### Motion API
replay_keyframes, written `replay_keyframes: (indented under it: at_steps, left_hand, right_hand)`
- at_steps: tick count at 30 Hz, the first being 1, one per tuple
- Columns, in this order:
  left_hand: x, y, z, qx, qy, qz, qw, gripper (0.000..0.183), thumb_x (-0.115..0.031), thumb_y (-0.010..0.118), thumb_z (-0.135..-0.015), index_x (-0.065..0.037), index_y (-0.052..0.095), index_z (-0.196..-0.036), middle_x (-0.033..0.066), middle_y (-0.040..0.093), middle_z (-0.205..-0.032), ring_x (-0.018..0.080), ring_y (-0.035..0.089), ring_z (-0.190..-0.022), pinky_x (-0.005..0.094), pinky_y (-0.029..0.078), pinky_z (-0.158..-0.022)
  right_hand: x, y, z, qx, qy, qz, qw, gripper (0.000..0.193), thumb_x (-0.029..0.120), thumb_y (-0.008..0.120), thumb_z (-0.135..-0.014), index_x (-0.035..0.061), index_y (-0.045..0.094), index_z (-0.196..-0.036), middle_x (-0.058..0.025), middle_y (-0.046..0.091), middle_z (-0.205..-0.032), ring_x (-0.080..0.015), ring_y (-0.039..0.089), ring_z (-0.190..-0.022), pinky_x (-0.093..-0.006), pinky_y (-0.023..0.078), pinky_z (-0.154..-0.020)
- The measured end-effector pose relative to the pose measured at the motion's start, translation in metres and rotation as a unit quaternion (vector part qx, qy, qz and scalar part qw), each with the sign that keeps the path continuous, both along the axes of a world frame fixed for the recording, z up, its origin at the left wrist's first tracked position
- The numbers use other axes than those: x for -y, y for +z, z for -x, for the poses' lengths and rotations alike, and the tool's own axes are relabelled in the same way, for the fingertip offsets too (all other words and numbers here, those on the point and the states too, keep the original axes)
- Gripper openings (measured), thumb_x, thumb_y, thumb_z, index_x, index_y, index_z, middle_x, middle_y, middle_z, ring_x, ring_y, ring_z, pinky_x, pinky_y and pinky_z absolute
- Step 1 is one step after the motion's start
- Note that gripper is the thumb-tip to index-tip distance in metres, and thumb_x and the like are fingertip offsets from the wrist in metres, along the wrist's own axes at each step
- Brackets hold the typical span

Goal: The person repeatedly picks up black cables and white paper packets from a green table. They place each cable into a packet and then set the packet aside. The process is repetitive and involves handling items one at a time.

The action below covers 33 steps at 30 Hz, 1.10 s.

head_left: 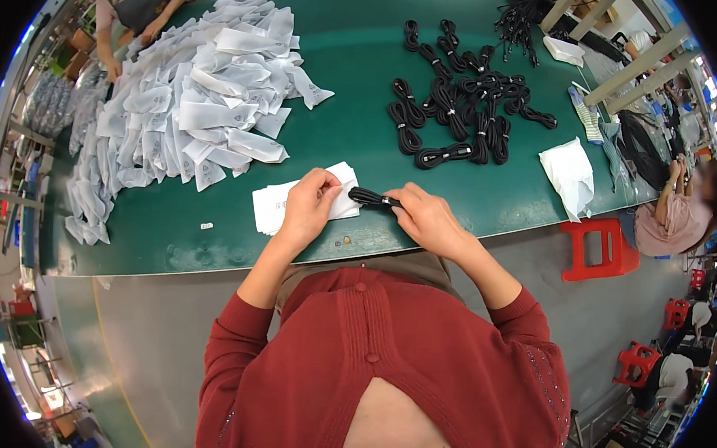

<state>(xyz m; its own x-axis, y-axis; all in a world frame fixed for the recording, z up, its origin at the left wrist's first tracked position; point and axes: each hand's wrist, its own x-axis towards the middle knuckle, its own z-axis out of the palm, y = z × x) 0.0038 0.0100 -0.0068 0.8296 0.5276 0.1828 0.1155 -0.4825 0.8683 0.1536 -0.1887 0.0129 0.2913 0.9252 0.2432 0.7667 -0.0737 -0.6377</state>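
In my right hand [425, 215] is a coiled black cable [368, 198], its fingers closed round one end while the other end points at my left hand. My left hand [309, 203] pinches the edge of a white paper bag [346, 179] at the top of a small stack of flat white bags [268, 211] near the table's front edge. The coil's tip is at the bag's edge; whether it is inside I cannot tell. Beyond my right hand lies a loose pile of coiled black cables [459, 116].
A big heap of filled white bags [212, 78] covers the table's left side, with a co-worker's hands [151, 31] behind it. More black cables [519, 21] lie at the far right, and a white plastic bag [568, 178] hangs over the right edge. A red stool [596, 249] stands below.
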Motion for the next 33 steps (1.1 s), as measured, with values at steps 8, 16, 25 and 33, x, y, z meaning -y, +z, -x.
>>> replay_keyframes:
  at_steps: [8, 16, 25, 33]
  left_hand:
    - [0.003, 0.004, 0.004, 0.062, -0.057, -0.086, 0.993, 0.007, 0.002, 0.065, -0.086, 0.002, 0.059, -0.09, 0.0105, 0.06, -0.087, 0.0207, 0.054, -0.073, 0.0295, 0.046, -0.067]
    - [0.002, 0.004, 0.002, 0.031, -0.03, -0.164, 0.985, 0.011, -0.001, 0.067, -0.083, -0.001, 0.06, -0.092, 0.0142, 0.059, -0.091, 0.032, 0.06, -0.085, 0.0387, 0.049, -0.071]
    - [0.001, 0.001, 0.0, 0.041, -0.097, -0.255, 0.961, 0.011, -0.001, 0.069, -0.082, -0.002, 0.062, -0.089, 0.0107, 0.059, -0.088, 0.0257, 0.06, -0.075, 0.0345, 0.05, -0.068]
    - [-0.001, -0.002, 0.001, 0.004, -0.027, -0.012, 1.0, 0.006, 0.001, 0.067, -0.085, 0.0, 0.061, -0.087, 0.0081, 0.058, -0.081, 0.0168, 0.054, -0.067, 0.0282, 0.045, -0.065]
  right_hand:
    - [0.001, -0.019, -0.02, -0.663, -0.04, 0.116, 0.739, 0.027, 0.016, 0.052, -0.098, 0.0038, 0.061, -0.12, -0.0013, 0.064, -0.089, -0.004, 0.057, -0.076, -0.0187, 0.041, -0.057]
    - [-0.005, -0.002, 0.0, -0.474, -0.064, 0.119, 0.87, 0.025, 0.019, 0.054, -0.098, 0.0067, 0.064, -0.118, 0.0009, 0.064, -0.084, -0.0043, 0.059, -0.074, -0.0198, 0.042, -0.057]
    - [0.002, -0.025, 0.0, -0.301, -0.129, -0.033, 0.944, 0.023, 0.012, 0.055, -0.097, 0.0029, 0.063, -0.116, -0.0056, 0.068, -0.09, -0.0131, 0.065, -0.078, -0.0288, 0.049, -0.064]
    - [0.001, -0.01, 0.008, 0.064, -0.061, -0.094, 0.992, 0.033, 0.002, 0.064, -0.085, 0.0061, 0.062, -0.118, -0.0105, 0.056, -0.089, -0.03, 0.061, -0.073, -0.0419, 0.05, -0.064]
